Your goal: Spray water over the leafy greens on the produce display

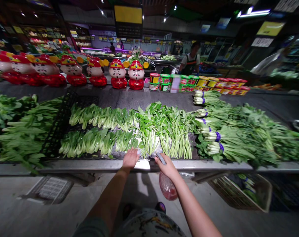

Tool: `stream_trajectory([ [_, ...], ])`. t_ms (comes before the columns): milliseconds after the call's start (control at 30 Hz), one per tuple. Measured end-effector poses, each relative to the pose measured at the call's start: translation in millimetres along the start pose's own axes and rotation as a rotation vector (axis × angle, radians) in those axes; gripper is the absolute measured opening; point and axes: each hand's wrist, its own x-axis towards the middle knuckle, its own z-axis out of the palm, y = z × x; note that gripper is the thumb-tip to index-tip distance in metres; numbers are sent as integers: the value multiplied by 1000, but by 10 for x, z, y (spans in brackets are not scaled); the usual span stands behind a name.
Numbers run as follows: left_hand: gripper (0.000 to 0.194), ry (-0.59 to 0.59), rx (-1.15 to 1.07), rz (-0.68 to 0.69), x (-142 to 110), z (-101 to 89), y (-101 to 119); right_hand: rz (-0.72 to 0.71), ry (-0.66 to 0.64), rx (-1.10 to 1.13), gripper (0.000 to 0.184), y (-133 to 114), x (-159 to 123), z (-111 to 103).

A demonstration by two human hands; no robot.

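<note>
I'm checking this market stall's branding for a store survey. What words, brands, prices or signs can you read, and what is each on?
No text here is clearly readable.
Large yellow overhead sign: no legible text.
White hanging sign: too small and blurred to read.
Jar labels: too blurred to read.
Small yellow signs at the back: too small to read.

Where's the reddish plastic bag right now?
In the head view, the reddish plastic bag sits lower centre-right, directly below the right hand, just past the steel front edge of the vegetable counter.
</note>
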Motion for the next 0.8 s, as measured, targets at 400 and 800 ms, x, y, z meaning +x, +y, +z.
stream_trajectory([
  [400, 43, -8, 54, -2, 45, -65, 2, 145, -39, -167, 38, 249, -39, -141],
  [800, 47, -27, -38, 88, 189, -225, 452, 18, 131, -42, 38, 418, 81, -750],
])
